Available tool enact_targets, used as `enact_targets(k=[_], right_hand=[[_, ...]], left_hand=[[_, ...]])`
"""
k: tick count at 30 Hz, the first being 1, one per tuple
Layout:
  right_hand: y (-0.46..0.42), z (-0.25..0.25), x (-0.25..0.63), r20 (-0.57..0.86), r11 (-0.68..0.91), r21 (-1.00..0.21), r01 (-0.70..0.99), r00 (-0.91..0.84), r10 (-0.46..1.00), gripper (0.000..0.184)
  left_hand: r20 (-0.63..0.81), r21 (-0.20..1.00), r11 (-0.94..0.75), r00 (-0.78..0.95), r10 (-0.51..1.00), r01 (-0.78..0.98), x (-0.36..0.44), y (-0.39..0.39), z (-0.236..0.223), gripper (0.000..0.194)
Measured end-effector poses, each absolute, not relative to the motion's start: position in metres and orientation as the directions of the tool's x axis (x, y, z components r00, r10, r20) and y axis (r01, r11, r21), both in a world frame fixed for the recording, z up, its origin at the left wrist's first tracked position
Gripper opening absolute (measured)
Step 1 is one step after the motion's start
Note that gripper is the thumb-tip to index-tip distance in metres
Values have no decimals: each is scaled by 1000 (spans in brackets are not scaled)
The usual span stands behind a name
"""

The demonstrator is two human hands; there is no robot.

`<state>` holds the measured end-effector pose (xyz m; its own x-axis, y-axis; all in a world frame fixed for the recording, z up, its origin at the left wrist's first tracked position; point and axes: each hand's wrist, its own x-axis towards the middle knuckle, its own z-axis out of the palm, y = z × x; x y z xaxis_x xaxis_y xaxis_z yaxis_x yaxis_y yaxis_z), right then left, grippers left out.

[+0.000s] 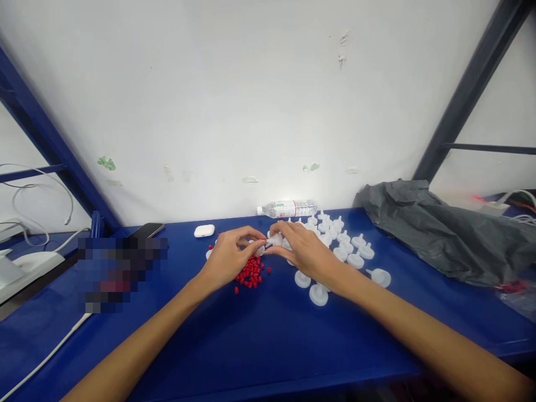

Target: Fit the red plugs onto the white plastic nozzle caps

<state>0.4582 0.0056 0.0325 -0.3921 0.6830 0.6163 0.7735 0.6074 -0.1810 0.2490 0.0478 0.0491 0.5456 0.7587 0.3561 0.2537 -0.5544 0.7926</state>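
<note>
Over the middle of the blue table my two hands meet at their fingertips. My right hand [304, 248] is closed on a white plastic piece [275, 240], round with a thin stem that points toward my other hand. My left hand [231, 251] pinches thumb and forefinger at the stem's tip; what lies between them is too small to make out. Below the fingers is a loose pile of small red caps [251, 273]. Many more white stemmed discs [319, 295] lie to the right, around and behind my right hand.
A clear plastic bottle [288, 209] lies by the wall. A white earbud case [204, 231] and a dark phone [146, 231] are at the left, near a blurred-out patch and a white cable [50, 357]. A grey plastic bag [444, 229] covers the right side of the blue table [259, 346].
</note>
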Motion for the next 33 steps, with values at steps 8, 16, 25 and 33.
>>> enact_targets(k=[8, 16, 25, 33], right_hand=[[6, 33, 459, 663, 642, -162, 749, -399, 633, 29], [2, 35, 455, 706, 667, -122, 735, -408, 578, 27], [1, 33, 452, 775, 698, -94, 710, -388, 499, 22], [0, 35, 451, 777, 715, 37, 698, -470, 418, 19]], left_hand=[[498, 476, -751, 563, 660, 459, 244, 53, 45, 23], [478, 362, -806, 649, 592, 468, 242, 51, 40, 29], [446, 545, -737, 605, 659, 400, 246, 38, 49, 32], [416, 544, -722, 609, 675, 428, 247, 36, 50, 35]])
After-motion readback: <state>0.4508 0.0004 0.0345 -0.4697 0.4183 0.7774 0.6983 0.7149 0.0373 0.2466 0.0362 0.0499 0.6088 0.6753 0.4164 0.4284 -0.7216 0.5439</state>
